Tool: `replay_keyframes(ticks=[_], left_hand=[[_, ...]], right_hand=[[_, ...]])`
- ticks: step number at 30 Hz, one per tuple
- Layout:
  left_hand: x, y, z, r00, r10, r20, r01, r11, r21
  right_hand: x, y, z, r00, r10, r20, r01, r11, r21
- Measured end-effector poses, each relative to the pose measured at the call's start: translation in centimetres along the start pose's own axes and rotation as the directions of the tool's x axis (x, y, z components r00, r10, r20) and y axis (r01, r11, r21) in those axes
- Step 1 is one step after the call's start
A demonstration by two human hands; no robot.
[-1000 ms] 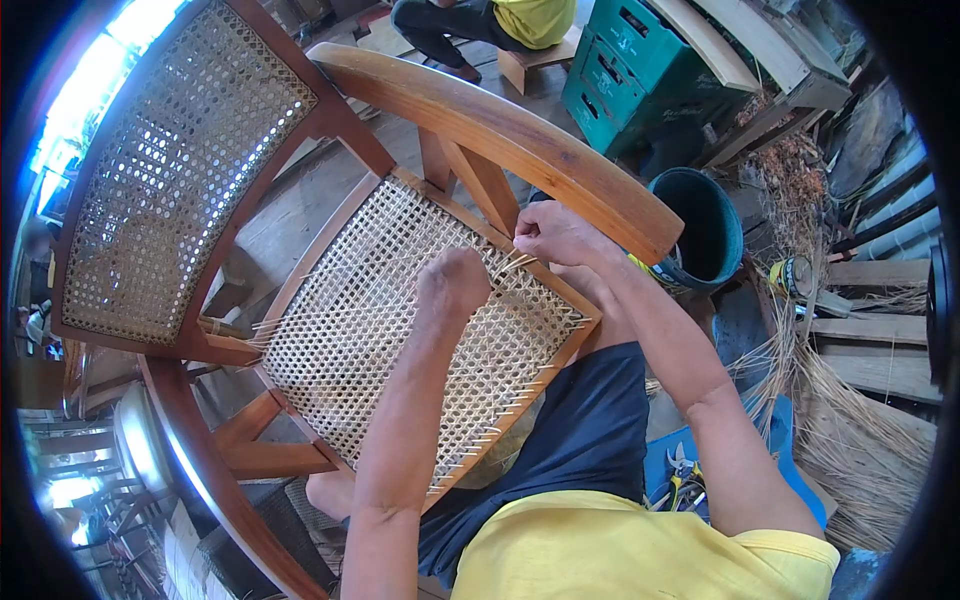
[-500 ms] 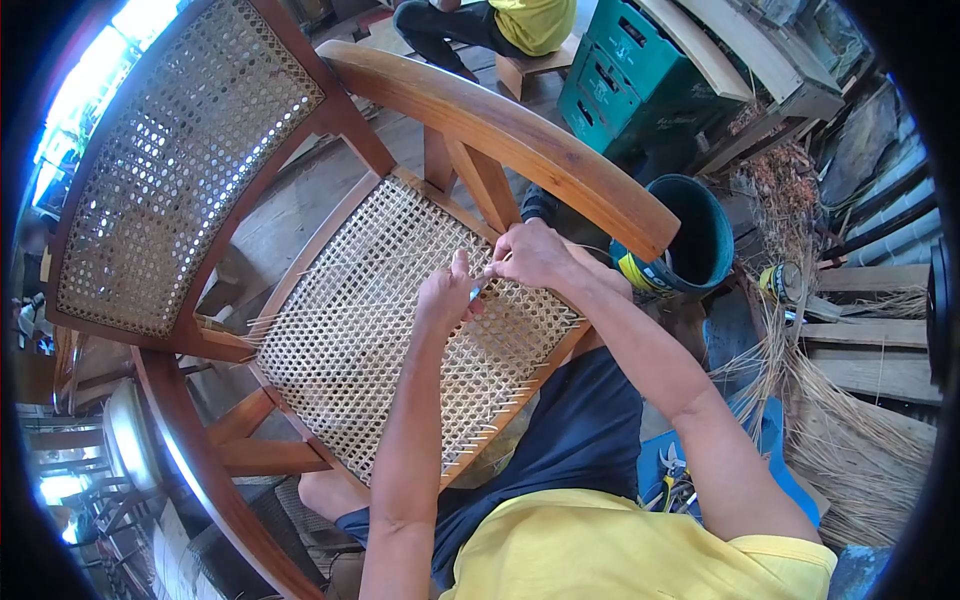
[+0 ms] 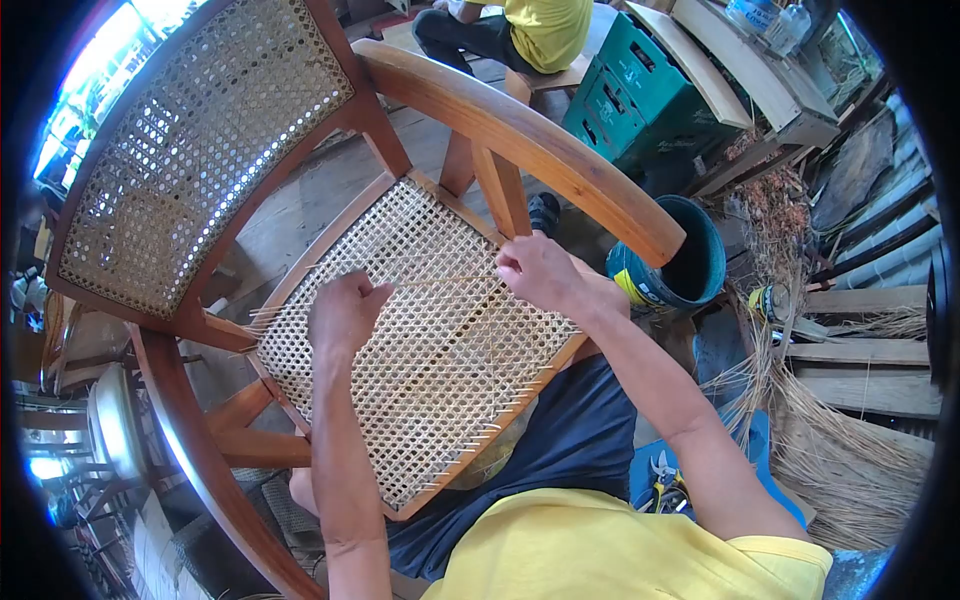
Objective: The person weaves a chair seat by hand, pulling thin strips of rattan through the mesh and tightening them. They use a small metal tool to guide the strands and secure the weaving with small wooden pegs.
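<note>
A pale cane seat [image 3: 430,400] of open mesh, ringed by short loose strand ends at its front and left rear edges, sits in a glossy reddish-brown wooden chair [image 3: 540,140] before a seated person, its near edge above dark shorts [image 3: 570,440]. 1 thin strand [image 3: 450,280] appears to run across the weave between 2 hands. The left hand [image 3: 345,312] is curled, thumb out, above the mesh; its fingertips are hidden, so its hold cannot be told for certain. The right hand [image 3: 540,272], fingers drawn together at the seat's right edge, seems to pinch the strand's other end. Beyond stand green crates [image 3: 640,110] with pale lettering, a dark green bucket [image 3: 716,255] bearing a yellow label [image 3: 632,286], and a blue-labeled container [image 3: 752,14]; their print is too small to read.
</note>
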State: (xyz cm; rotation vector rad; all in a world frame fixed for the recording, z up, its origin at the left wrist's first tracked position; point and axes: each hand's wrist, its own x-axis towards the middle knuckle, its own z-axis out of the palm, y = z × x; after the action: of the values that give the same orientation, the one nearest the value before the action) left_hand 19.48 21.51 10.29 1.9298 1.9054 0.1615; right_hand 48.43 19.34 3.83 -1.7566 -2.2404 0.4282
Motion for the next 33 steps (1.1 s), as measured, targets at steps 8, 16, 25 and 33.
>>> replay_keyframes(ticks=[8,16,25,33], left_hand=[[1.3,5.4,-0.5,0.986,0.168,-0.001,-0.161,0.945,-0.286],[1.8,4.9,7.5,0.958,0.088,0.272,-0.050,0.988,-0.144],[3.9,7.3,8.4,0.912,0.134,0.387,-0.199,0.971,0.133],[3.0,10.6,7.9,0.942,0.129,0.310,-0.213,0.944,0.253]], right_hand=[[3.4,0.7,-1.4,0.966,-0.012,0.257,-0.215,0.514,0.831],[1.3,2.1,1.1,0.992,0.109,0.059,-0.124,0.906,0.404],[1.7,4.4,1.1,0.981,0.186,0.046,-0.189,0.895,0.405],[1.6,3.5,0.0,0.990,0.142,0.010,-0.136,0.917,0.376]])
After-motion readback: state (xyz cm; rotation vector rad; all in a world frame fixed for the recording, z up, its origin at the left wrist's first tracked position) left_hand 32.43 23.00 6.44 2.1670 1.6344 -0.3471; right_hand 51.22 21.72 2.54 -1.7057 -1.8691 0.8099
